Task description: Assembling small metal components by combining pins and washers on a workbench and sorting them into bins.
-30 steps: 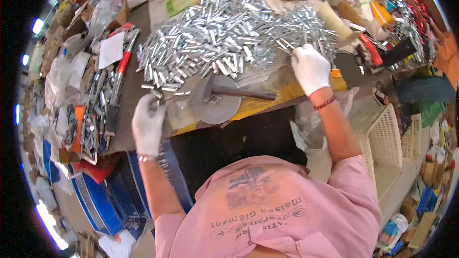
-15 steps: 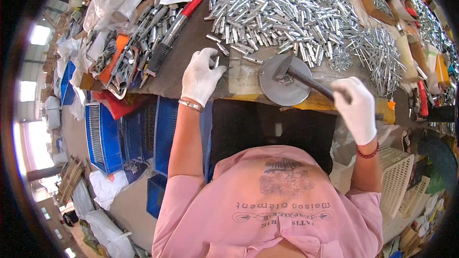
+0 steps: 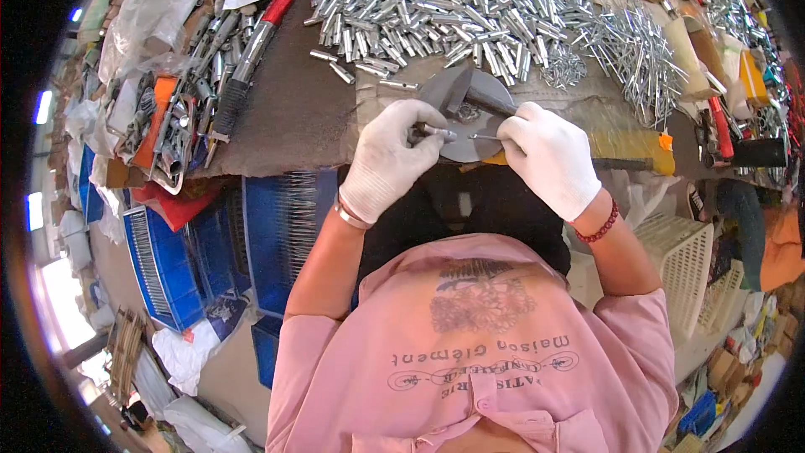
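Note:
My left hand (image 3: 391,161), in a white glove, pinches a short silver metal tube (image 3: 438,132) between thumb and fingers. Facing it, my gloved right hand (image 3: 553,151) grips a thin metal pin (image 3: 484,137), whose tip points at the tube's end. Whether pin and tube touch is too small to tell. Both hands are at the near edge of a round grey metal plate (image 3: 493,82). A hammer (image 3: 457,91) rests on that plate, its handle running right behind my right hand. Small bits lie beside the hammer head.
Behind the plate spreads a large heap of silver tubes (image 3: 436,13), with a pile of thin pins (image 3: 633,59) to its right. Left on the bench (image 3: 285,109) are tools and a long red-and-black bar (image 3: 251,59). Blue crates (image 3: 163,260) stand below.
My right hand has left the hammer handle, moved left and now holds a pin. The left hand has come right with its tube, toward the plate. The whole view has shifted slightly.

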The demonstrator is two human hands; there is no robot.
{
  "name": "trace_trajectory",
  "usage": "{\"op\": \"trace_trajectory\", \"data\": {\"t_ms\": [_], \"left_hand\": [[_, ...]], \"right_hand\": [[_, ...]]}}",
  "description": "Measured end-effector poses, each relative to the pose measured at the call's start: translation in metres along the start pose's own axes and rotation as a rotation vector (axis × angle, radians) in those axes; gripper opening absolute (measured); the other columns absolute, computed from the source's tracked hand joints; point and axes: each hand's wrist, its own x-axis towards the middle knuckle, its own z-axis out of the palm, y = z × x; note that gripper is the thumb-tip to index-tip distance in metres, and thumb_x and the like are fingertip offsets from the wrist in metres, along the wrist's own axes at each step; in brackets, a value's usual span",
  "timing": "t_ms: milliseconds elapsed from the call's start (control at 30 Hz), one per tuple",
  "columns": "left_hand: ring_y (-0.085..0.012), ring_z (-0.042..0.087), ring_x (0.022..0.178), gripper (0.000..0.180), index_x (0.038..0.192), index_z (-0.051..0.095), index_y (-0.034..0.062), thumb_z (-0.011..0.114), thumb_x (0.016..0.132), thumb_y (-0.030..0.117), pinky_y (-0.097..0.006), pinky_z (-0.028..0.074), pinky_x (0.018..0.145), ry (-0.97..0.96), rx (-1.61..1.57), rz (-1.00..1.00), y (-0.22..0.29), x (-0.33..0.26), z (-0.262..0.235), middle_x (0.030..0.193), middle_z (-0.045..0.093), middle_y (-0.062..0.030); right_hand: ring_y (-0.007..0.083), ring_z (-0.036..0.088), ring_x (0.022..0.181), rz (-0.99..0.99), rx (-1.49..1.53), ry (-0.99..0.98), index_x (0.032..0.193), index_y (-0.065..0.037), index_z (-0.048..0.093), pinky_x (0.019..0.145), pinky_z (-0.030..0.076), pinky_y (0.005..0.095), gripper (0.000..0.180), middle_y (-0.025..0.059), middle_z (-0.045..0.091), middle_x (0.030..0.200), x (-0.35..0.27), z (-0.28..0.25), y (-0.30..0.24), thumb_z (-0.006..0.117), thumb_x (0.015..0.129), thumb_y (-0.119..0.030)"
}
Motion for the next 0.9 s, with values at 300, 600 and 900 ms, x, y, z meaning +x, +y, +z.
{"op": "trace_trajectory", "data": {"t_ms": [300, 600, 900], "left_hand": [[-0.033, 0.069, 0.09, 0.019, 0.1, 0.078, 0.012, 0.083, 0.081, 0.012, -0.044, 0.056, 0.079, -0.015, 0.441, 0.175, 0.004, 0.001, 0.001, 0.094, 0.069, -0.0092], [-0.0327, 0.068, 0.091, 0.015, 0.095, 0.078, 0.0129, 0.084, 0.081, 0.014, -0.044, 0.055, 0.081, 0.028, 0.492, 0.23, 0.003, 0.004, 0.002, 0.094, 0.069, -0.0076], [-0.0325, 0.068, 0.09, 0.015, 0.096, 0.076, 0.0125, 0.082, 0.083, 0.012, -0.044, 0.055, 0.078, 0.037, 0.56, 0.376, 0.0, 0.0, 0.003, 0.093, 0.068, -0.0079]], "right_hand": [[0.0275, 0.069, 0.081, -0.095, 0.001, 0.027, 0.092, -0.013, 0.07, 0.071, 0.057, 0.0397, 0.009, 0.005, 0.063, 0.089, -0.001, 0.004, 0.009, 0.076, 0.086, -0.01], [0.0272, 0.069, 0.081, -0.114, -0.029, -0.001, 0.092, -0.014, 0.071, 0.071, 0.058, 0.0398, 0.006, 0.0052, 0.061, 0.089, 0.003, 0.007, 0.009, 0.075, 0.088, -0.014], [0.028, 0.07, 0.087, -0.134, 0.003, -0.042, 0.089, -0.012, 0.068, 0.075, 0.06, 0.0419, 0.006, 0.0069, 0.061, 0.092, 0.004, 0.003, 0.008, 0.072, 0.085, -0.01]]}}
